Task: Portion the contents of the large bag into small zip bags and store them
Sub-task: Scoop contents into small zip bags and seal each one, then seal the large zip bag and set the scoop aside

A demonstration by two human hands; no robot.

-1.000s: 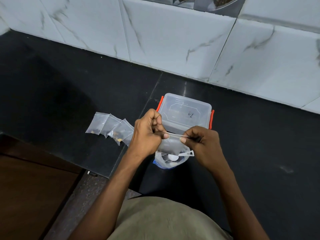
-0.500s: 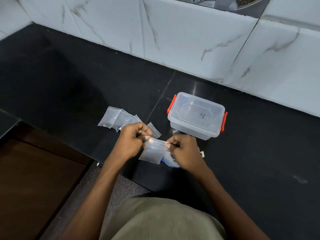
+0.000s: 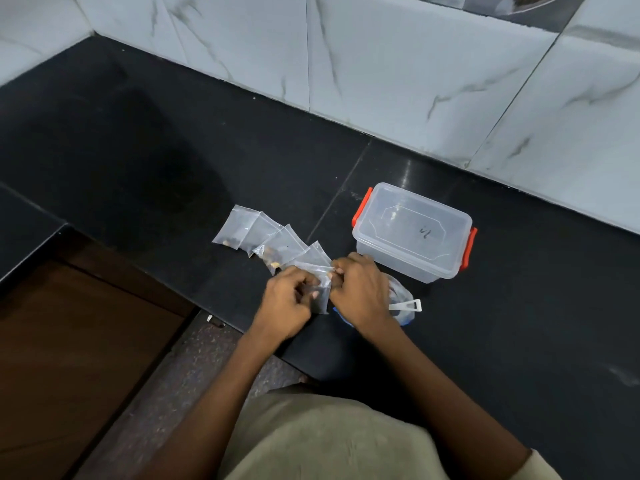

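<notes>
Low over the black counter (image 3: 138, 161), both my hands hold one small clear zip bag (image 3: 322, 289). My left hand (image 3: 285, 301) has curled fingers on the bag's left side. My right hand (image 3: 360, 294) pinches its top edge on the right. The large clear bag (image 3: 403, 303) with a white clip lies behind my right hand, mostly hidden by it. Several small zip bags (image 3: 266, 237) with a few brown bits inside lie fanned out on the counter to the left of my hands.
A clear plastic box (image 3: 412, 230) with a shut lid and red-orange side latches stands just behind my right hand. Marble wall tiles (image 3: 381, 64) rise behind the counter. The counter's front edge drops to a brown floor (image 3: 69, 341) at the lower left.
My hands have come down and to the left with the small zip bag, from in front of the box to just above the counter beside the fanned-out bags. They moved closer together.
</notes>
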